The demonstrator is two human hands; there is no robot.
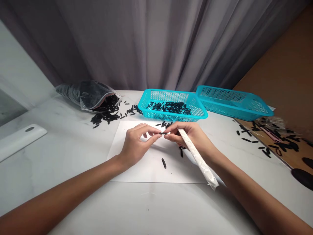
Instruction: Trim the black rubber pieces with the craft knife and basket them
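Observation:
My left hand is closed in a pinch on one end of a small, slim black piece. The fingertips of my right hand pinch the other end, so the piece lies level between both hands. Tucked in my right hand is also a long stick wrapped in white, slanting down toward my wrist. Below the hands, a white sheet carries a single loose black oblong piece. More such pieces lie beside and behind my right hand, partly hidden by it.
A turquoise basket behind my hands contains many black pieces. Another turquoise basket stands at its right. Black pieces spill from a clear plastic bag at left. A white board-like object lies far left; scattered pieces lie far right.

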